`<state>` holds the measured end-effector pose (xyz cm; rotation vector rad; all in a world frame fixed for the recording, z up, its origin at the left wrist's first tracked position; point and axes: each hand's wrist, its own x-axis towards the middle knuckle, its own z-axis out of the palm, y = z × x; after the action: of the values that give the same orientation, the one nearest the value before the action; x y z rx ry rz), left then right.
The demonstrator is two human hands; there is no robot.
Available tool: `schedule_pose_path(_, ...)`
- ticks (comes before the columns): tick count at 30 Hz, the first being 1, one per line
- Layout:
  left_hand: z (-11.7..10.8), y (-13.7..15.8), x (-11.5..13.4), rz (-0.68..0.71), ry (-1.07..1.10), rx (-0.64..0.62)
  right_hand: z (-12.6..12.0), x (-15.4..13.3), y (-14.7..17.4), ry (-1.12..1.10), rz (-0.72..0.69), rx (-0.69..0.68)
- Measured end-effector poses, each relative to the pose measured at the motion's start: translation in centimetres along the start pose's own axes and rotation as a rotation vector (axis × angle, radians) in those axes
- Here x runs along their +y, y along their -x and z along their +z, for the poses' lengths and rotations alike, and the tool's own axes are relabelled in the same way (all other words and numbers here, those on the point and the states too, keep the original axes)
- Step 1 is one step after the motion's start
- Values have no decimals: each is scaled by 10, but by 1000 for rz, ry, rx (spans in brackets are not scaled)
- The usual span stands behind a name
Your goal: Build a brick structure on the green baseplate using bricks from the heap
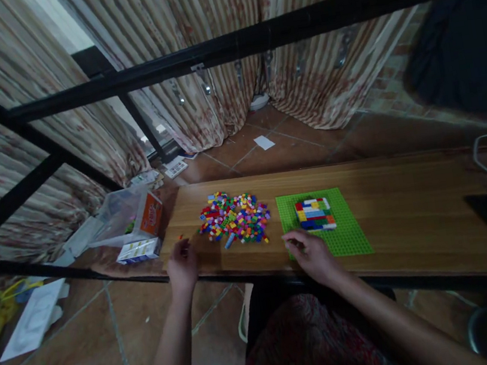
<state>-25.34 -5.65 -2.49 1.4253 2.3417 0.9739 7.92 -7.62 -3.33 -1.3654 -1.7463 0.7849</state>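
In the head view, the table (415,213) was a long board with smooth wood grain. Near its left end, between the far and near edges, lay a loose pile of bricks (235,219), small, hard-edged, glossy-looking plastic in many colours. To the right, nearer the near edge than the far one, sat a square, studded green baseplate (351,237). On it stood a block (316,214), a low, roughly rectangular build with rows of white, red, blue, yellow and orange, closer to the plate's far edge than its near one.

The left hand (182,262) was at the table's near left corner, fingers curled in a narrow shape; whether it held anything could not be told. The right hand (307,249) was over the plate's near left corner, thumb and fingers drawn close together, tips pointing toward the pile; what, if anything, lay between them was too small to tell.

Past the left edge were a clear plastic tub (114,213) and a white carton (139,251).
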Motion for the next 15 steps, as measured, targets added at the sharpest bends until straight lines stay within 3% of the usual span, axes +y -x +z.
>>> schedule_pose_path(6, 26, -36, -3, 9, -140, 146, 31, -8, -17, 219, -79, -118)
schedule_pose_path(15, 43, -33, -8, 51, -234, 155, 60, -14, -35, 489, -73, -84)
